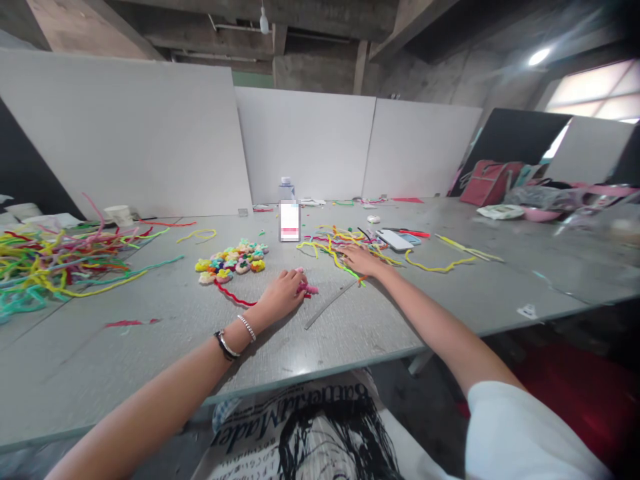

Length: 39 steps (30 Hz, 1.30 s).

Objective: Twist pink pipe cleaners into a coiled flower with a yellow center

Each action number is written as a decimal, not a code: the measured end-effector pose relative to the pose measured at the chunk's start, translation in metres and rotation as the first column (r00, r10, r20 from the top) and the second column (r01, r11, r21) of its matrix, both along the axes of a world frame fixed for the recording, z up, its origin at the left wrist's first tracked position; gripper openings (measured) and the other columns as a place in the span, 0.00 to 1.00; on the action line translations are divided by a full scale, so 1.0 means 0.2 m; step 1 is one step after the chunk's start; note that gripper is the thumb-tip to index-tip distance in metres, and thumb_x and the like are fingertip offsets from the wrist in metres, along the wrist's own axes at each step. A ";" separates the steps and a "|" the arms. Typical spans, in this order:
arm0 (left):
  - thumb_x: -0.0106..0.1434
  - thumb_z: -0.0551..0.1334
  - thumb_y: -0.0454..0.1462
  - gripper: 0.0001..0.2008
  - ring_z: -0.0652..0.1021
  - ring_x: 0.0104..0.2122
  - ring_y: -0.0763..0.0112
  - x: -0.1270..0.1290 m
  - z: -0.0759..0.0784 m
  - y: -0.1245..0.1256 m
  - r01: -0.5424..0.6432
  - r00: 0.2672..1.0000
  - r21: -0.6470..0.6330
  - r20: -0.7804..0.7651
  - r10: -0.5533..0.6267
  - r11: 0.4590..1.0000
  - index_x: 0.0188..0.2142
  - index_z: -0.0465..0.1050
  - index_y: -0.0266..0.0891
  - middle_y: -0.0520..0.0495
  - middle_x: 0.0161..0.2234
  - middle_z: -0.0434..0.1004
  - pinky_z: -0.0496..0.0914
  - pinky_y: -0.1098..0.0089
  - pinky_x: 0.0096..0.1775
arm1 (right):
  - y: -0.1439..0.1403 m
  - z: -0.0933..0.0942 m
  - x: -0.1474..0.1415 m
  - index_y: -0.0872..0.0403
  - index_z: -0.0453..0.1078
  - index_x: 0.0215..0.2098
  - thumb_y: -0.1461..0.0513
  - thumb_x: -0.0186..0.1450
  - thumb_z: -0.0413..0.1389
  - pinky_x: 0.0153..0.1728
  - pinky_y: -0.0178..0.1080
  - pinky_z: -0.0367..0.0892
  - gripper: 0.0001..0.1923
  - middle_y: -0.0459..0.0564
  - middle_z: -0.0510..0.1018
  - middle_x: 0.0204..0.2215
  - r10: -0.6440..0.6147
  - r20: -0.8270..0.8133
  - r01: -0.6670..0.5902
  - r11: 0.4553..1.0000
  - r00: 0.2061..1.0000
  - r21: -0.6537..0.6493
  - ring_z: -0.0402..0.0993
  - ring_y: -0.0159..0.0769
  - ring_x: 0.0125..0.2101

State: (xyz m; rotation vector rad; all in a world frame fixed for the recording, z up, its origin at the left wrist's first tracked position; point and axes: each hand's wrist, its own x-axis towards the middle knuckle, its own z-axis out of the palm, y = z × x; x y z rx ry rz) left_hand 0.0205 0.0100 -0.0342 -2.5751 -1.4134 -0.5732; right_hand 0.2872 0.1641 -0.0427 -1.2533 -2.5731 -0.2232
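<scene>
The left hand [281, 293] is resting on the grey table [150, 347], its fingers curled down and closed over a small pink pipe-cleaner piece [306, 288] that is poking out just past the fingertips; a red pipe cleaner [234, 297] is trailing along the tabletop from just beside that hand toward a cluster of small multicoloured pipe-cleaner flowers [233, 261] lying close by to the left. Two bracelets [235, 337] are sitting on the left wrist. The right hand [361, 259] is reaching further out, lying flat with its fingers spread and pressing onto a loose tangle of yellow, green and pink pipe cleaners [334, 248]; whether it is actually pinching one of them I cannot tell. A thin grey strip [330, 303] is lying on the table between the two hands, touching neither. Just beyond the right hand a phone [394, 239] is lying flat, with a red-handled tool [414, 233] beside it, and a long yellow pipe cleaner [440, 267] is curving across the surface to the right. A small bottle with a blurred label [289, 215] is standing upright behind the tangle. Far to the left a large heap of mixed-colour pipe cleaners [45, 263] is sprawling over the table, near a white cup [119, 215]. White boards [305, 143] are standing along the far edge, and a red bag [487, 182] is sitting at the right end.
</scene>
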 end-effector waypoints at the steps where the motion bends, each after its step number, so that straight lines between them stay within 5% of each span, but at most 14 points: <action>1: 0.62 0.53 0.35 0.09 0.69 0.46 0.62 0.00 0.00 0.00 -0.001 1.000 -0.001 -0.001 0.001 1.000 0.42 0.66 0.39 0.42 0.46 0.69 0.65 0.62 0.48 | 0.00 0.00 0.00 0.50 0.62 0.57 0.61 0.65 0.46 0.53 0.53 0.54 0.22 0.55 0.67 0.55 -0.013 0.004 0.013 1.000 1.000 -0.007 0.58 0.47 0.57; 15: 0.62 0.52 0.35 0.09 0.69 0.45 0.63 0.00 0.01 0.00 0.005 1.000 -0.002 -0.010 -0.005 1.000 0.41 0.66 0.38 0.42 0.46 0.69 0.65 0.62 0.48 | 0.00 0.03 0.03 0.54 0.71 0.40 0.67 0.59 0.50 0.46 0.48 0.56 0.12 0.55 0.72 0.45 -0.092 0.005 0.090 0.988 0.996 0.123 0.61 0.47 0.49; 25: 0.63 0.52 0.36 0.10 0.69 0.45 0.63 0.00 0.00 0.00 -0.011 1.000 -0.004 -0.024 0.011 1.000 0.43 0.66 0.38 0.42 0.48 0.68 0.65 0.62 0.48 | 0.00 0.12 0.07 0.53 0.70 0.43 0.65 0.64 0.46 0.45 0.47 0.54 0.14 0.55 0.76 0.42 -0.243 -0.298 0.325 0.908 0.923 0.264 0.66 0.46 0.45; 39: 0.62 0.52 0.36 0.10 0.68 0.45 0.63 0.00 0.00 0.00 -0.004 0.999 0.020 -0.052 0.005 1.000 0.43 0.65 0.38 0.41 0.48 0.68 0.65 0.62 0.48 | -0.01 0.19 0.18 0.53 0.60 0.54 0.60 0.67 0.43 0.31 0.38 0.60 0.18 0.57 0.78 0.35 -0.545 -0.345 0.590 0.806 0.764 0.034 0.73 0.46 0.35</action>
